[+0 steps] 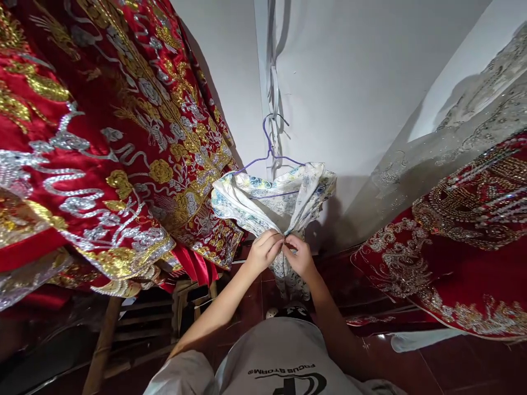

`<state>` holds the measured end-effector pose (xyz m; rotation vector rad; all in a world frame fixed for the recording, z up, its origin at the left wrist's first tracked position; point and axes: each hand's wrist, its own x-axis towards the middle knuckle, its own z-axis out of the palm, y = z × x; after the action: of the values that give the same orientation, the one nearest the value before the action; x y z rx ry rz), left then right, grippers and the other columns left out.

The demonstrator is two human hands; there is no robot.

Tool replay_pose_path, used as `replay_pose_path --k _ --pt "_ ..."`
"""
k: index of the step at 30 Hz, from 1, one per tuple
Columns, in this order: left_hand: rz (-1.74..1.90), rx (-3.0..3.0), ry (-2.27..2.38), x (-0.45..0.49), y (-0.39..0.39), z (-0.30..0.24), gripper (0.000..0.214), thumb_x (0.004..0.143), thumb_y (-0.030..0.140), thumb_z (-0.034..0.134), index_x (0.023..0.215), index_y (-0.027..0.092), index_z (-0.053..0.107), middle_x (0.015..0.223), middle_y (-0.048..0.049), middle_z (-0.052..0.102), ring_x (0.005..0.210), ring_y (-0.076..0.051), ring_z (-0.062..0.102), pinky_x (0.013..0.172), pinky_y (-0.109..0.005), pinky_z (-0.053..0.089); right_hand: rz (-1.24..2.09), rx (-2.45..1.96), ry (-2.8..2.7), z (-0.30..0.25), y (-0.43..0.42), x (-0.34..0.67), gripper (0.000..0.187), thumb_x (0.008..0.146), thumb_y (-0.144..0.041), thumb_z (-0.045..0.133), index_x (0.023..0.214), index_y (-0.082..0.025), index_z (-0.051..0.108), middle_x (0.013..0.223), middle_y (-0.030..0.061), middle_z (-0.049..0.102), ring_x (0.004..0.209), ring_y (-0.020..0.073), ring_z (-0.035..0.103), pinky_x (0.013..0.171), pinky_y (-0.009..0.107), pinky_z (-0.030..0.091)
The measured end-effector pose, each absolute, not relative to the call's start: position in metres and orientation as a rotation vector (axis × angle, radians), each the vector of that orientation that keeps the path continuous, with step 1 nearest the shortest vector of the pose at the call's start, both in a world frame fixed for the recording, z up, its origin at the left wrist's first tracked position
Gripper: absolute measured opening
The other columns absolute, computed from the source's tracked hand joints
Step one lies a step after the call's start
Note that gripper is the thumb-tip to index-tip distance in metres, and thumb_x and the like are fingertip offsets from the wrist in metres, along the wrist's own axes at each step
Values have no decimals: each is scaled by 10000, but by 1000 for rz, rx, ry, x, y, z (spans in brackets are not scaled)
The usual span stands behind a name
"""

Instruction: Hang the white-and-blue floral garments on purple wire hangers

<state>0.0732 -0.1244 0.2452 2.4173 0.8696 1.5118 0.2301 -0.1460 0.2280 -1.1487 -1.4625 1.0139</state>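
A white garment with a blue floral print (272, 200) hangs on a purple wire hanger (269, 156) against the white wall. My left hand (265, 249) and my right hand (300, 255) meet at the garment's front just below its collar. Both pinch the fabric there, fingertips pressed together. Whatever small fastening they hold is hidden by the fingers. The rest of the garment drops behind my hands toward the floor.
A red robe with gold and silver embroidery (102, 148) hangs close on the left. Another red beaded garment (461, 258) and a sheer silver-embroidered one (453, 142) hang on the right. Wooden furniture (123, 323) stands low left on a dark red tiled floor (453, 367).
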Motion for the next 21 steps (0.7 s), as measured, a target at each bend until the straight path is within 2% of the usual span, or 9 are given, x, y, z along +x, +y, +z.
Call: replay_pose_path --k 5,10,14,16,18,21 --pt "1794 2381 1017 72 -93 297 122 995 177 561 906 177 644 812 -38 685 766 -162 625 713 -310 506 969 -1195 -1492 221 -148 222 365 875 -503 619 674 -232 480 629 -5 503 630 162 496 613 285 406" --pt "2044 2338 1166 66 -38 369 159 1000 288 590 880 194 635 829 -17 681 815 -169 597 784 -332 463 1014 -1172 -1600 215 -155 222 388 875 -504 638 658 -228 475 626 -8 484 614 156 478 613 290 395" --pt "2110 2270 1179 63 -22 395 177 1010 295 574 882 187 630 840 -31 668 799 -157 589 741 -304 462 1135 -1141 -1699 214 -155 221 401 871 -510 660 654 -220 489 639 -2 511 614 153 487 608 296 392" --pt "2067 2317 1101 62 -26 391 159 1011 273 572 892 183 629 832 -32 668 776 -146 594 713 -286 466 1132 -1144 -1694 227 -148 225 328 881 -501 659 740 -220 567 681 16 572 634 170 524 616 311 415" --pt "2031 2381 994 61 -34 378 128 1009 242 571 916 180 632 837 -33 680 774 -139 612 709 -277 479 1057 -1098 -1675 256 -136 231 267 915 -483 635 971 -222 645 735 32 622 653 189 552 623 332 445" --pt "2077 2391 855 62 -43 354 66 991 207 596 956 179 645 862 -40 708 801 -141 653 732 -279 508 842 -961 -1659 314 -109 239 454 984 -442 569 1382 -229 526 794 33 659 670 197 558 639 347 468"
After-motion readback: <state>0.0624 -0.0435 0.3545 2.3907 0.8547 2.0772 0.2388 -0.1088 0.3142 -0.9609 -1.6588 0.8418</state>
